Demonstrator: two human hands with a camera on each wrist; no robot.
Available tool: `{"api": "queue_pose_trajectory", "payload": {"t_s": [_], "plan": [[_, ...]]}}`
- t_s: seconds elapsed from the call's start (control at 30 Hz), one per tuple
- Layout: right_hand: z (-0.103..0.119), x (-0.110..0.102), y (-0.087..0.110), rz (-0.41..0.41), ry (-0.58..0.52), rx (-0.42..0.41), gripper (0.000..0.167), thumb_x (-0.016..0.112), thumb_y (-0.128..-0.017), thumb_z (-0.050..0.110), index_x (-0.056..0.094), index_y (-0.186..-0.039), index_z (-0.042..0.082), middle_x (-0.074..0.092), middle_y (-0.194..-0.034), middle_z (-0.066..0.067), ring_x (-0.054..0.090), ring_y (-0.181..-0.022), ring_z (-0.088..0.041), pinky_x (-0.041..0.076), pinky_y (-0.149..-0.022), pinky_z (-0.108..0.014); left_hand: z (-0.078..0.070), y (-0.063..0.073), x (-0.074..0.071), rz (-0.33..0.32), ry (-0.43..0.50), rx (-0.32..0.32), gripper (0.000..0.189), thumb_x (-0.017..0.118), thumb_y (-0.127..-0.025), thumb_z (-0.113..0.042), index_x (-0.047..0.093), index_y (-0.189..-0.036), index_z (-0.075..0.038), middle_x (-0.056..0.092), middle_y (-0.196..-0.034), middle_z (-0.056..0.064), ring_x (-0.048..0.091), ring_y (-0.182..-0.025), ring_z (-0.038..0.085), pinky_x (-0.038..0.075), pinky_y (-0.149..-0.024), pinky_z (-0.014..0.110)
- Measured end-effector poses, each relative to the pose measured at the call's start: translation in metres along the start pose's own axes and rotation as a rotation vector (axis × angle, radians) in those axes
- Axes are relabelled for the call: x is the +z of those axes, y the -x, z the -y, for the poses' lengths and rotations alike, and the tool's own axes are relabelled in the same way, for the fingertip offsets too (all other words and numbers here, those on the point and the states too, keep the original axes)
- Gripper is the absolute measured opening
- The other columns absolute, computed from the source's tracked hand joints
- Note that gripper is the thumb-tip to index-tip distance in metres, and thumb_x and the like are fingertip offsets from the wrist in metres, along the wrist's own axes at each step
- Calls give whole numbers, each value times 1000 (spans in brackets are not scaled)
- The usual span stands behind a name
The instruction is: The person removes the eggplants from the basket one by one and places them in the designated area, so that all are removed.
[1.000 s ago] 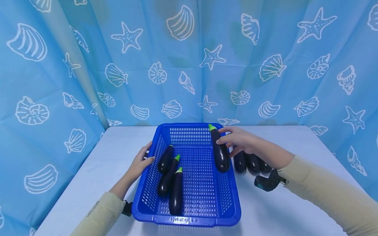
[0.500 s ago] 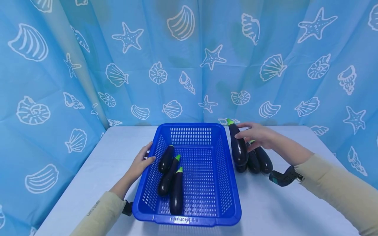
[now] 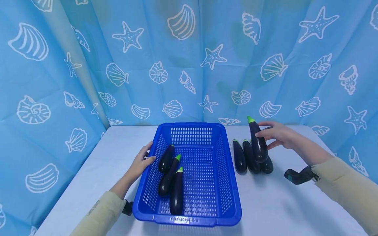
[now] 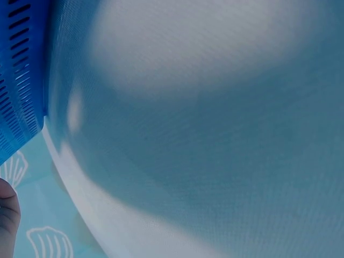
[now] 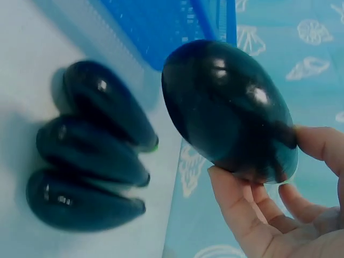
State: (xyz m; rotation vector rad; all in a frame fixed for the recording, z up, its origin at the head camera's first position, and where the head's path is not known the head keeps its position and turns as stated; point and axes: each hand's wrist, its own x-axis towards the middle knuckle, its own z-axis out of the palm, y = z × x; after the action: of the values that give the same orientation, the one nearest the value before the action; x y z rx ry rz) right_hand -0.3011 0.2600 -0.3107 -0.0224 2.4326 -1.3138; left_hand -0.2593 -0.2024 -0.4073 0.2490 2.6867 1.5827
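Observation:
My right hand (image 3: 277,133) holds an eggplant (image 3: 259,144) by its upper part, green stem up, above the table to the right of the basket. In the right wrist view the thumb and fingers grip this eggplant (image 5: 226,107), whose rounded end faces the camera. Below it on the table lie three more eggplants (image 3: 239,157), side by side; the held one partly covers them in the head view. My left hand (image 3: 141,161) grips the left rim of the blue plastic basket (image 3: 189,220), thumb on the rim. Three eggplants (image 3: 176,193) lie along the basket's left side.
The basket stands on a white-covered table (image 3: 271,203). Behind the table and at its sides hangs a blue curtain (image 3: 189,88) with white shells and starfish. The basket's right wall (image 3: 222,170) stands between its inside and the eggplants on the table.
My right hand has carried the eggplant out from over the basket's right side to the right, over the eggplants on the table. My left hand and the basket have stayed put.

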Motion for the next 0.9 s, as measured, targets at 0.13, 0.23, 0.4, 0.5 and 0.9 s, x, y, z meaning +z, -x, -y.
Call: {"api": "queue_pose_trajectory", "payload": {"t_s": [0.13,0.23,0.4,0.5,0.9], "plan": [[-9,-9,-1,-15,16,9,80,56,-87,30,10,-144,-1,32,-133,-33,33,-119,-47,52,-80,-45,1,-1,0,-1,1,8,66,49,-88,-22,18,-146,-12,39,-131,16,48,-108,33,52,-80,45],[-15,-16,-3,-23,29,20,80,56,-88,31,10,-144,-3,33,-132,-34,34,-118,-48,52,-80,-45,2,-1,0,-2,2,12,66,49,-88,-21,18,-146,-11,39,-131,17,48,-108,33,52,-80,45],[-27,-26,-5,-36,45,49,80,55,-88,30,9,-143,-6,32,-132,-35,33,-118,-48,52,-80,-46,0,-1,-1,1,0,6,66,49,-89,-22,18,-146,-13,39,-131,17,48,-108,33,53,-79,44],[-33,-30,-5,-44,52,68,80,55,-88,29,9,-142,-8,30,-132,-35,31,-119,-49,51,-82,-47,-2,-1,0,3,-3,-1,65,49,-89,-23,19,-146,-14,40,-131,16,48,-108,33,53,-80,44],[-63,-30,-18,-77,118,148,74,53,-89,22,11,-140,-11,28,-131,-38,32,-116,-51,50,-80,-50,-2,0,0,-1,2,-18,65,49,-89,-23,18,-146,-15,40,-130,17,49,-109,33,52,-79,46]]}}
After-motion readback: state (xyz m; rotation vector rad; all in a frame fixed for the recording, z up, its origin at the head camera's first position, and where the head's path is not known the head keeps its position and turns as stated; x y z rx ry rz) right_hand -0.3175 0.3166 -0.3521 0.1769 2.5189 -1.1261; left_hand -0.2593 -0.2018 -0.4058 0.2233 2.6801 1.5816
